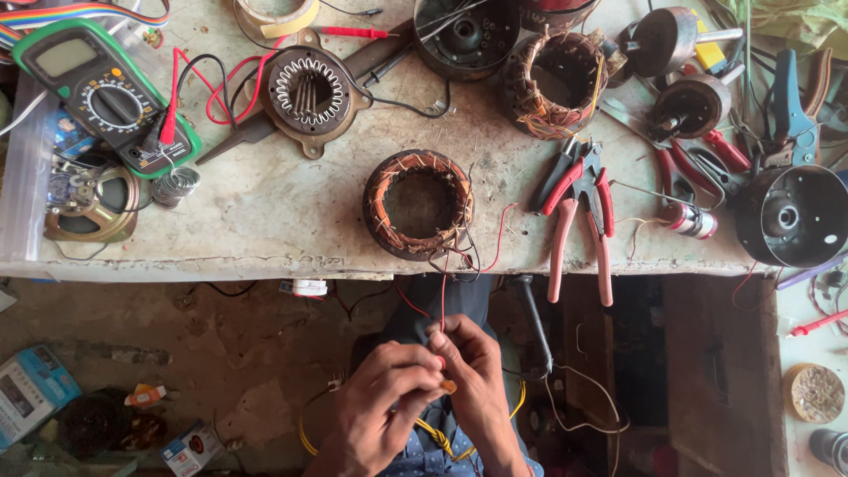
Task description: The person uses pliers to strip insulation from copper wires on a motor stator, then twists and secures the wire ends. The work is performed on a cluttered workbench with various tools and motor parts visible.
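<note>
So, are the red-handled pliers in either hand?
No: the pliers lie on the bench, while the left hand and right hand pinch a red wire below its edge.

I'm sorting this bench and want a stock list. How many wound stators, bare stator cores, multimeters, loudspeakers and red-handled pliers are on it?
Wound stators: 2, one at the bench edge, one behind it
Bare stator core: 1
Multimeter: 1
Loudspeaker: 1
Red-handled pliers: 2, one pair by the edge, one further right
Total: 7
</note>
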